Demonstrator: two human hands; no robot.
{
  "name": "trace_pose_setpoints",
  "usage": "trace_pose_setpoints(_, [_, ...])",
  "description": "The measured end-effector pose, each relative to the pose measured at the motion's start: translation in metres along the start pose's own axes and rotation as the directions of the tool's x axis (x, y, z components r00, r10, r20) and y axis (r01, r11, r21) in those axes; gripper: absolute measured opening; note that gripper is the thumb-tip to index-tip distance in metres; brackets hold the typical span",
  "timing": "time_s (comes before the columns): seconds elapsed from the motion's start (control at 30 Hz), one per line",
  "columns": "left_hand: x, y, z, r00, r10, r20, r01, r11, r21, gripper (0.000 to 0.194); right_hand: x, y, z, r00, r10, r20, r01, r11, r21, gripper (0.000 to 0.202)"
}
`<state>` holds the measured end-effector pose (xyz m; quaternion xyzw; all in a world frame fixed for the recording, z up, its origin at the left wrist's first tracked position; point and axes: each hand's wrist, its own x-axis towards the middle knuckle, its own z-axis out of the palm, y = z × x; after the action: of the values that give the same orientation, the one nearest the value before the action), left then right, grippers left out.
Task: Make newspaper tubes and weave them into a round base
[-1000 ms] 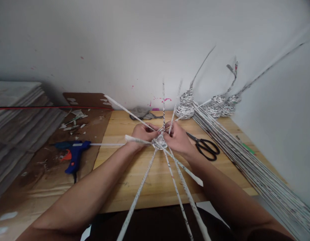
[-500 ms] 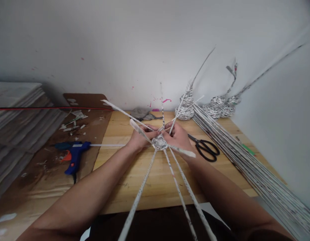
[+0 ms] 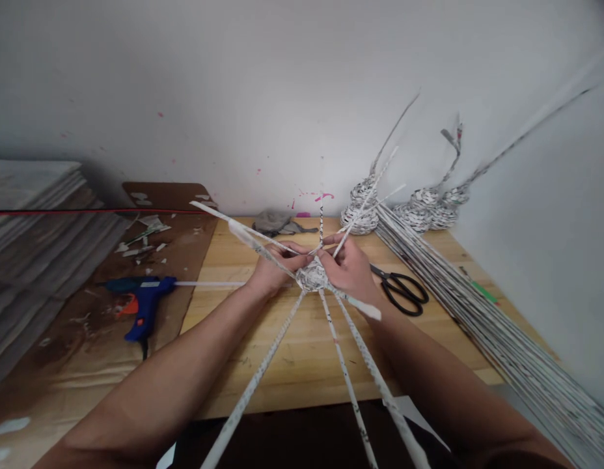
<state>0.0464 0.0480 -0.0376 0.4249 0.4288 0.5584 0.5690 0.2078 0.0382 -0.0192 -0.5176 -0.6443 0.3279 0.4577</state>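
Between my hands is a small round woven piece [image 3: 312, 276] made of rolled newspaper. Several long paper tubes [image 3: 257, 387] fan out from it, some toward me and others toward the wall. With fingers closed, my left hand [image 3: 277, 264] pinches the piece at its far left edge. My right hand [image 3: 349, 264] grips its far right edge, thumb on the weave and fingers around a paper strand. One upright tube [image 3: 321, 221] rises between the fingertips. The exact strand under each fingertip is partly hidden.
Black-handled scissors [image 3: 403, 292] lie right of my hand, beside a bundle of paper tubes [image 3: 458, 293]. Woven gourd-shaped pieces [image 3: 359, 218] stand by the wall. Left are a blue glue gun [image 3: 148, 306], a newspaper stack [image 3: 43, 241] and paper scraps. A grey cloth [image 3: 275, 222] lies behind.
The woven piece has turned slightly. Its left tubes swung outward, the near ones spread wider, and the upright one shifted right. My right fingers moved a little; both hands keep hold.
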Motion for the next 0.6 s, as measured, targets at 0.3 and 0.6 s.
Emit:
trace_pose_setpoints(0.3, [-0.0011, 0.0026, 0.0033, 0.989, 0.121, -0.088, -0.110, 0.986, 0.128, 0.023, -0.0023, -0.0081, 0.0004, 1.000, -0.002, 0.015, 0.001, 0.997, 0.076, 0.023])
trace_pose_setpoints(0.6, [-0.0029, 0.0022, 0.0040, 0.989, 0.132, -0.071, -0.119, 0.979, 0.163, 0.023, -0.0015, -0.0008, 0.0044, 1.000, 0.011, -0.006, -0.011, 0.996, 0.093, 0.015])
